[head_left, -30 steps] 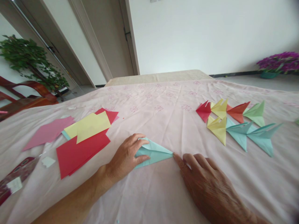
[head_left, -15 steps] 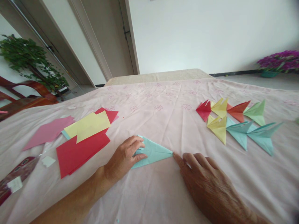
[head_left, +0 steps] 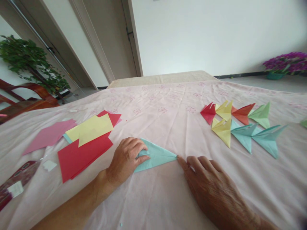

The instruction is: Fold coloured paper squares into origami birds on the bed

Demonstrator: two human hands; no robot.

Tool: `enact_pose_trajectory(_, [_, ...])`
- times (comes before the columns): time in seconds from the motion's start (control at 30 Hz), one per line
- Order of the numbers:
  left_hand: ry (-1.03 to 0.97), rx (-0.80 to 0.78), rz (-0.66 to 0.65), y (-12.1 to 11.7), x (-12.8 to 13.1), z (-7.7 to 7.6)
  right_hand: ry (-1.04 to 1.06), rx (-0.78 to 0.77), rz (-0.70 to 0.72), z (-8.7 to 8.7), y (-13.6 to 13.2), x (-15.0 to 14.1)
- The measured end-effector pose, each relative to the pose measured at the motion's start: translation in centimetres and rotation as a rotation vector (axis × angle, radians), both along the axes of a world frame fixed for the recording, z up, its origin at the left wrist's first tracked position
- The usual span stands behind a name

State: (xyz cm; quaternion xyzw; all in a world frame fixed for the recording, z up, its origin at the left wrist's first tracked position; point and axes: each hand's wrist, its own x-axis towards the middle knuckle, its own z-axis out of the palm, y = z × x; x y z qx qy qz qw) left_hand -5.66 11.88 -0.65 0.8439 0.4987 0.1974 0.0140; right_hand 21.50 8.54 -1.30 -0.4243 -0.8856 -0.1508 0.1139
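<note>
A light-blue sheet of paper [head_left: 159,155], folded to a long point, lies flat on the pink tablecloth. Its wide left end is partly covered by my left hand [head_left: 127,159], whose curled fingers and thumb hold it there. What the fingertips do beneath the hand is hidden. The narrow tip points right and meets the index finger of my right hand [head_left: 211,182]. That hand rests on the cloth with fingers stretched out and nothing in its grasp.
Folded paper planes, among them a yellow one [head_left: 222,131] and a blue one [head_left: 270,139], stand at right. On the left lie red sheets [head_left: 81,159], yellow sheets [head_left: 93,127], pink paper [head_left: 49,135] and a phone [head_left: 18,179]. A wooden chair [head_left: 35,95] stands beyond.
My left hand's fingers have shifted very slightly on the wide end of the blue paper. My right index finger stays at the tip.
</note>
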Motion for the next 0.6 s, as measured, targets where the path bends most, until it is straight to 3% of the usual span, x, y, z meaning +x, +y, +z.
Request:
enact_pose_trajectory(0.13, [0.061, 0.027, -0.020, 0.3, 0.3, 0.4, -0.013, 0.010, -0.014, 0.1, 0.1, 0.0])
enact_pose_trajectory(0.33, [0.047, -0.072, -0.228, 1.2, 0.7, 0.7, -0.043, -0.018, -0.022, 0.0, 0.0, 0.0])
enact_pose_trajectory(0.6, [0.375, -0.018, -0.246, 0.8, 1.7, 0.8, -0.058, -0.047, -0.027, 0.1, -0.2, 0.0])
